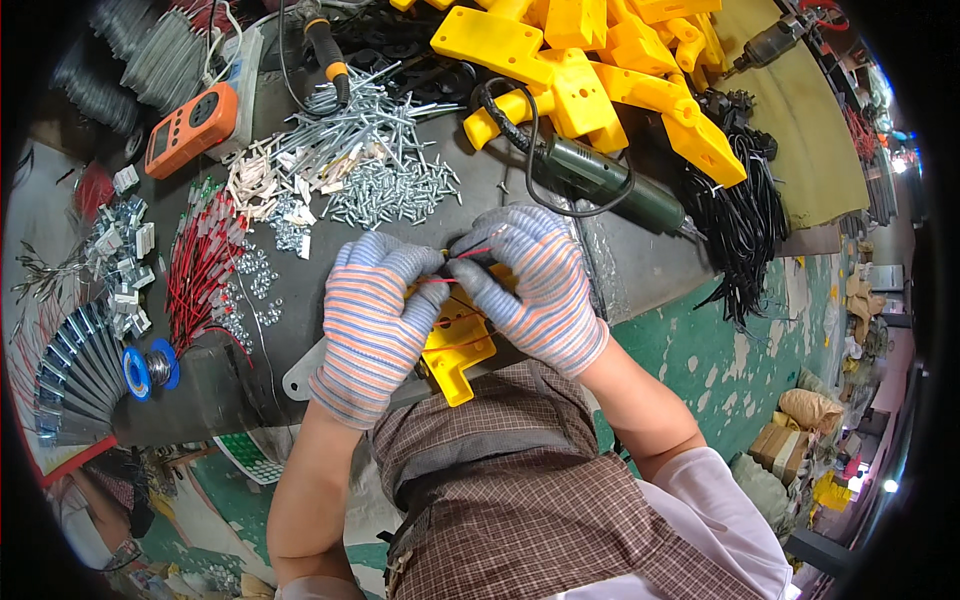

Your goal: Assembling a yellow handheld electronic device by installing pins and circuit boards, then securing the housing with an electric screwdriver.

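My left hand [375, 315] and my right hand [537, 285], both in striped knit gloves with grey fingertips, meet at the near edge of the bench. Thin red wire [478, 251] runs between their pinched fingers; its ends are hidden by the gloves. Something small and dark also sits at the fingertips, too covered to name. Just below the hands is a yellow plastic housing [462, 362], open side up with red wire across it; the gloves hide its far part.
Beyond the hands lie piled screws [390, 190], red-wired parts [200, 255] and a solder spool [150, 369]. A green electric screwdriver [610, 185], yellow housings [580, 95] and black cables [735, 215] occupy the right. An orange meter [190, 130] stands far left, near a soldering iron [326, 50].
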A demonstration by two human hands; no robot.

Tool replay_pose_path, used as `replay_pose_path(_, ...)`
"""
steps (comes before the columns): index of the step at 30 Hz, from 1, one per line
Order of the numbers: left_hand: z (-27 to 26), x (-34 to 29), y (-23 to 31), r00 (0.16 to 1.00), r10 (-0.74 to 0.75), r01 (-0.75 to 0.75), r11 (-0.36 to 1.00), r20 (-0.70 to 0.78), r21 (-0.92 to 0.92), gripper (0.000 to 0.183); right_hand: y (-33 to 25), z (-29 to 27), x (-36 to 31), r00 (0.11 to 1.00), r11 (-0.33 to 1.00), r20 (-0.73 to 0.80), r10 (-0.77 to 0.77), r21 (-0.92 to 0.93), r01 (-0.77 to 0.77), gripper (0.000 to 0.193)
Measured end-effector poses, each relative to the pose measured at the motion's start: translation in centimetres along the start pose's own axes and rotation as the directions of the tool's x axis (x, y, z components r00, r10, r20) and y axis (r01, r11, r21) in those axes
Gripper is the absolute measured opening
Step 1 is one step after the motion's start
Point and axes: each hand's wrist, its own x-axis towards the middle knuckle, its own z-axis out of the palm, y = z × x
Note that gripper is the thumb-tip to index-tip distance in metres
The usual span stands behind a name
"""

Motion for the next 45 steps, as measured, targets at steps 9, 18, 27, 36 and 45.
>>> replay_pose_path(9,-0.9,0.1,-0.3,0.984,-0.161,0.171,0.976,0.08,-0.137,0.014,0.4,-1.4,-0.2,0.99,1.0,0.144,0.009,0.024,-0.013,0.019)
replay_pose_path(18,-0.8,-0.1,-1.0,0.946,-0.281,0.317,0.905,0.16,-0.285,0.012,0.1,0.2,0.2,0.999,1.0,0.034,0.021,0.018,-0.022,0.013)
replay_pose_path(27,-3.2,-0.3,-0.1,0.898,-0.432,0.388,0.695,0.079,-0.605,0.011,0.9,-5.1,2.8,0.862,0.617,0.433,0.265,0.611,-0.496,0.036)
replay_pose_path(36,-2.7,0.0,1.1,0.917,-0.398,0.32,0.74,-0.002,-0.591,0.009,1.1,0.8,3.7,0.81,0.772,0.578,0.102,0.467,-0.431,0.03)
replay_pose_path(45,0.1,-2.6,3.8,0.969,0.096,-0.214,0.786,0.228,0.58,0.02,0.1,0.0,3.3,0.864,0.796,0.448,0.231,0.424,-0.432,0.029)
